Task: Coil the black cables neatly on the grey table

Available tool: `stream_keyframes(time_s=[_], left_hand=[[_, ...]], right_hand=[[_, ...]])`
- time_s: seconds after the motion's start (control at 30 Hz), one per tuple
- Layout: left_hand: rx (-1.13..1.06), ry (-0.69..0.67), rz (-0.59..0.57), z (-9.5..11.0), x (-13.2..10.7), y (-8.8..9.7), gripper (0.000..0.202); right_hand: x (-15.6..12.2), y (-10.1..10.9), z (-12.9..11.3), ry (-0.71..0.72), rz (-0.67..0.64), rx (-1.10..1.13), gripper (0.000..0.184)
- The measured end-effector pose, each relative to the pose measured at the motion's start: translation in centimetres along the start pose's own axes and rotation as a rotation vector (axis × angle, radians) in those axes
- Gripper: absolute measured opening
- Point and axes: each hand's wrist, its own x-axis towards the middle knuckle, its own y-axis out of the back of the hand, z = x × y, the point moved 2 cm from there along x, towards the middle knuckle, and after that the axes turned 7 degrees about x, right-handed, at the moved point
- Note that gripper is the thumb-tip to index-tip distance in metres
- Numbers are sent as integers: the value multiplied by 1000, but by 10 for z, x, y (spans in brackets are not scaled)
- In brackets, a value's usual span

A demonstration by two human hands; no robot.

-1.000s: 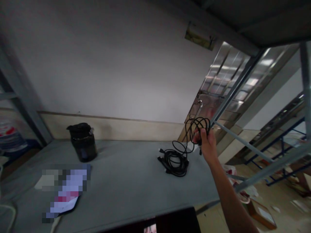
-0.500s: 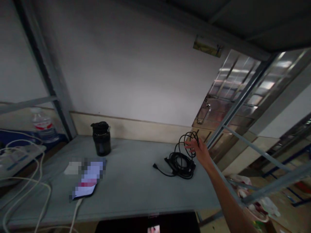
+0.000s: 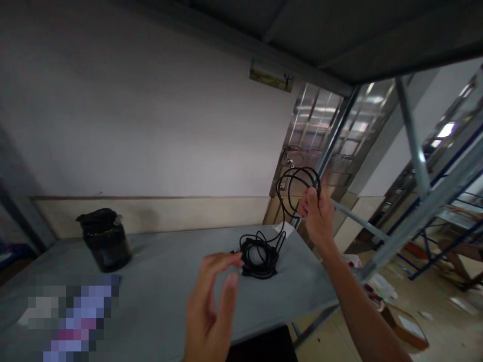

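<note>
Presently, the right hand [image 3: 319, 216] has its grip closed on several loops of black cable [image 3: 317, 182], held up above the far right end of the grey desk [image 3: 162, 281]. From those loops a strand hangs down to a black coil [image 3: 268, 260], which lies flat on the desk below the hand and a little to its left, with a plug end poking out at its left edge. The left hand [image 3: 207, 334] is raised over the near edge, thumb and fingers spread apart, its grip bare; the fingertips come up beside the coil in this view, though whether they touch it I can't tell. Just behind the coil, by the far right corner, is a white slip [image 3: 285, 230]. Well apart on the left stands a dark lidded container [image 3: 107, 244] near the wall [image 3: 151, 125], with a pixelated bluish object [image 3: 77, 322] lying nearer. Metal frame bars [image 3: 403, 218] rise at right.
</note>
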Motion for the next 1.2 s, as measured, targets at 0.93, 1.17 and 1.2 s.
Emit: stream_keyframes(time_s=[0.93, 1.17, 1.2], left_hand=[[-310, 858, -143, -213, 34, -165, 47], [54, 548, 12, -179, 20, -146, 83], [173, 393, -15, -169, 7, -139, 89]], right_hand=[[45, 75, -99, 372, 264, 110, 42], [11, 50, -102, 267, 185, 139, 39], [5, 46, -99, 231, 165, 157, 38]])
